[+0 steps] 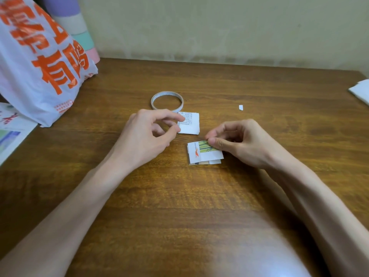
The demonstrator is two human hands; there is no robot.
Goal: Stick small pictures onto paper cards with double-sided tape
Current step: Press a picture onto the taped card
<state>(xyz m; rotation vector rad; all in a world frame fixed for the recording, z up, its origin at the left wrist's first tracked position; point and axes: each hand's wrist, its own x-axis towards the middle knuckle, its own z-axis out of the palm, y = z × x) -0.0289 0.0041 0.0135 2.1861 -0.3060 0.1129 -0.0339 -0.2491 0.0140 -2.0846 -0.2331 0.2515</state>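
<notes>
A small stack of white paper cards (201, 155) lies on the wooden table (179, 196), its top card showing an orange mark. My right hand (237, 142) pinches a small green striped picture (205, 146) at its right end, over the top card. My left hand (147, 134) hovers to the left with loosely curled fingers and nothing in it; its fingertips reach the edge of a second stack of printed white cards (190, 123). A thin ring of double-sided tape (167, 100) lies flat just behind that stack.
A white plastic bag with orange lettering (38, 62) stands at the back left, with printed sheets (10, 132) beside it. A tiny white paper scrap (241, 107) lies to the right of the tape. White paper (360, 90) sits at the right edge. A wall runs behind the table.
</notes>
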